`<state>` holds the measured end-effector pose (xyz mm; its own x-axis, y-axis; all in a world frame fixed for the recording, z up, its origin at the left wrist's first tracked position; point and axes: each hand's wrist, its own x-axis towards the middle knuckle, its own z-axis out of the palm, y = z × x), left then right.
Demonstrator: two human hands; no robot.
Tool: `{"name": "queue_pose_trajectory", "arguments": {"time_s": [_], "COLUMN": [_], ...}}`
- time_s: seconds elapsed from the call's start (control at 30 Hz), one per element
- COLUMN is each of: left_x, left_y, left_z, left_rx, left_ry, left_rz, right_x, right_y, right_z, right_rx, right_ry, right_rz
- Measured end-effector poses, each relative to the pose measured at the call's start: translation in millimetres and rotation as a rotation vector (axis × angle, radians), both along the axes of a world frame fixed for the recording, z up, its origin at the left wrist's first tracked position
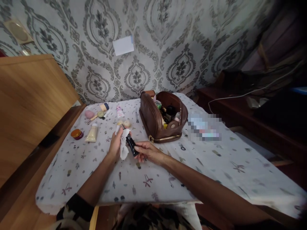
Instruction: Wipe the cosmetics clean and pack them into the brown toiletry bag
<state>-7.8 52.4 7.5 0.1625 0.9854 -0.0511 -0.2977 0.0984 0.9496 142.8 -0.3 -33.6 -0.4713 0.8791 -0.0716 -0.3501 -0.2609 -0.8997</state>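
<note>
open brown bag [152, 119], assorted cosmetics [170, 111] inside

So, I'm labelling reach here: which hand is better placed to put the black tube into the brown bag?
Probably the right hand: it grips the black tube and is nearer the brown bag, while the left hand holds the white cloth.

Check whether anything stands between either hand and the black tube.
Yes, on the left: the white cloth, held in the left hand, lies between that hand and the black tube. Nothing visible stands between the right hand and the tube; its fingers grip it directly.
</note>
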Motion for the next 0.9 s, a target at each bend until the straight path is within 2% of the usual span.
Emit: {"name": "queue_pose_trajectory", "arguments": {"time_s": [0.17,0.3,0.37,0.43,0.53,0.6,0.67,0.77,0.9], "left_x": [-0.3,-1.1,-1.1,-0.1,3.3,5.5,6.8,6.4,2.9], "left_y": [1.5,3.7,2.9,-0.2,-6.8,-10.3,-12.2,-11.8,-8.6], "left_z": [2.5,-0.5,-4.4,-9.4,-15.5,-16.9,-16.7,-17.5,-23.0], "left_rx": [0.002,0.017,0.024,0.05,0.132,0.201,0.239,0.191,0.183], "left_ry": [-0.031,-0.1,-0.126,-0.109,-0.01,0.058,0.097,0.14,0.255], "left_rz": [0.122,0.142,0.08,-0.048,-0.231,-0.271,-0.26,-0.209,-0.107], "right_x": [-0.4,0.8,0.5,-0.2,-0.5,0.0,0.3,-1.2,-5.8], "right_y": [2.5,2.8,2.4,2.7,4.3,4.8,3.9,1.1,-1.5], "right_z": [-0.1,1.0,0.6,-0.3,-0.9,0.3,2.2,3.7,0.5], "right_rx": [-0.06,-0.109,-0.122,-0.119,-0.111,-0.103,-0.086,-0.034,0.074], "right_ry": [0.076,0.173,0.207,0.237,0.274,0.276,0.263,0.208,0.006], "right_rz": [-0.184,-0.226,-0.223,-0.236,-0.295,-0.325,-0.31,-0.235,-0.177]}}
